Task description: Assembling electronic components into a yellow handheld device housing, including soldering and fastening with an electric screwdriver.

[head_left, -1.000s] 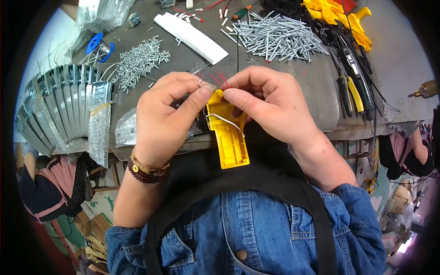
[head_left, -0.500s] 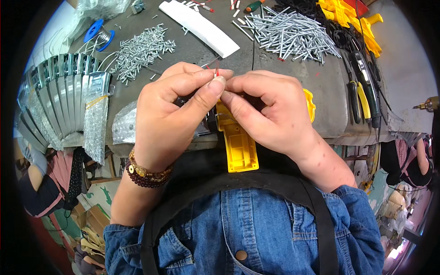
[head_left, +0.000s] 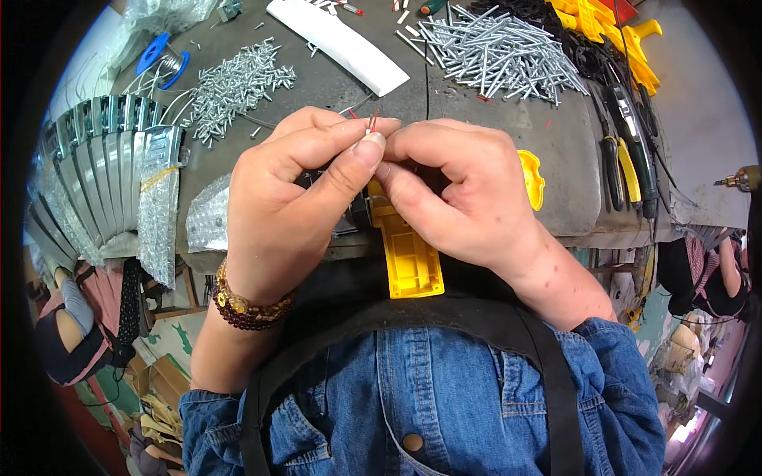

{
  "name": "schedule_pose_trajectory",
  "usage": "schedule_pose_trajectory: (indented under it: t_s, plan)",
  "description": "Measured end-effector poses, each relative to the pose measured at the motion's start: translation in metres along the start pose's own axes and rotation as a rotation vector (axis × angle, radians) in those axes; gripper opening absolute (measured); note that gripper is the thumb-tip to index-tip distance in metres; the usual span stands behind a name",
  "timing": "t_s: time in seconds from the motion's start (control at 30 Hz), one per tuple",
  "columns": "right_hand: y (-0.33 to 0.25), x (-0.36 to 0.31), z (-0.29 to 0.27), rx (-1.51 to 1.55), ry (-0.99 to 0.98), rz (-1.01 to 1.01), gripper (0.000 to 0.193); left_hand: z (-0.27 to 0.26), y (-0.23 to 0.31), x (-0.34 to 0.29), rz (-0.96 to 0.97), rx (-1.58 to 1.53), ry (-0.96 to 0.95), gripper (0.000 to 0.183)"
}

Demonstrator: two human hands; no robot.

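Note:
My left hand [head_left: 305, 178] pinches thin red wires [head_left: 373, 123] between thumb and forefinger; their bare copper-coloured ends stick up past the fingertips. Close against it, my right hand [head_left: 456, 186] is closed too, thumb and forefinger pressed together at the same spot. What those right fingertips grip is hidden. Beneath both hands a yellow plastic housing half [head_left: 413, 262] with inner ribs reaches over the table edge toward me. Dark parts lie partly hidden at its upper end, behind my left hand. To the right of my right hand rests another yellow plastic piece [head_left: 531, 181].
Long screws [head_left: 504, 55] and short screws [head_left: 238, 87] lie in piles beyond my hands, with a white strip [head_left: 341, 44] between them. Curved metal parts [head_left: 99, 174] and a blue solder spool [head_left: 163, 59] stand left. Pliers [head_left: 619, 170] and a dark tool [head_left: 639, 143] lie right. Other people sit at both sides.
Both hands keep their pinch at the wires, with only slight finger movement. The whole view has shifted a little, so the table things appear slightly further left and up.

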State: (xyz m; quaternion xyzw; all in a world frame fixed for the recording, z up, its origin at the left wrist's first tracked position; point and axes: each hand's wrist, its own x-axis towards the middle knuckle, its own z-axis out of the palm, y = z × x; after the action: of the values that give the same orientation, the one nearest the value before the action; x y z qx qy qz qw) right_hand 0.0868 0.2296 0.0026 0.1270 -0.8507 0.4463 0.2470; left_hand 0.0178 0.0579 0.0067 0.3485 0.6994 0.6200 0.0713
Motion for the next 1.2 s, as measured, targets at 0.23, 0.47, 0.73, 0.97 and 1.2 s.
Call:
schedule_pose_trajectory:
  t_s: [0.23, 0.47, 0.73, 0.97, 1.2]
  plan:
    - [-0.015, 0.011, -0.042, -0.332, -0.095, -0.143, 0.014, -0.009, 0.011, 0.007, 0.015, 0.191, -0.108, 0.013]
    - [-0.006, 0.035, -0.052, -0.58, -0.298, -0.569, 0.017, -0.014, 0.019, 0.021, 0.354, 0.674, -0.282, 0.004]
    - [-0.009, 0.017, -0.047, -0.19, -0.387, -0.19, 0.01, -0.017, 0.033, 0.025, 0.461, 0.721, -0.327, 0.016]
    - [-0.01, 0.015, -0.047, -0.169, -0.375, -0.036, 0.011, 0.004, 0.026, 0.016, 0.632, 0.929, -0.167, 0.015]
    - [-0.017, 0.015, -0.052, -0.113, -0.382, 0.006, 0.008, -0.011, 0.025, 0.027, 0.296, 0.574, -0.457, 0.009]
